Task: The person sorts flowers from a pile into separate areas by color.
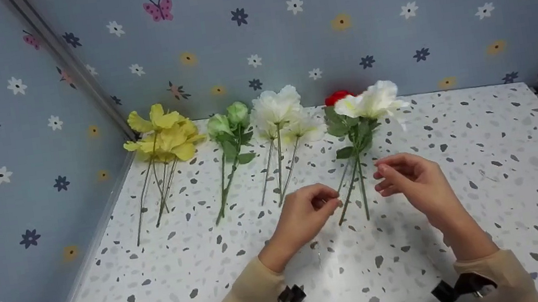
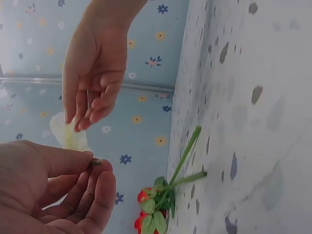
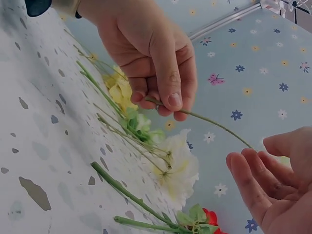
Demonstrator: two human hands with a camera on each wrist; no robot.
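Note:
My left hand [image 1: 307,214] pinches the lower end of a thin green stem [image 3: 217,125] between thumb and fingertips. The stem carries a white flower [image 1: 372,100], which hangs above the table and also shows behind the hands in the left wrist view. Just right of that stem is my right hand [image 1: 418,182], fingers loosely bent with nothing gripped; in the right wrist view its fingertips lie close to the stem, and I cannot tell whether they touch. Beneath the white flower, red roses [image 2: 144,209] with green leaves and two thick stems lie on the table.
Yellow flowers [image 1: 166,134] lie at the far left of the speckled table [image 1: 489,183]. Pale green flowers [image 1: 229,120] and a group of white flowers [image 1: 277,107] lie between them and the roses. Patterned panels [image 1: 284,33] stand behind and at both sides.

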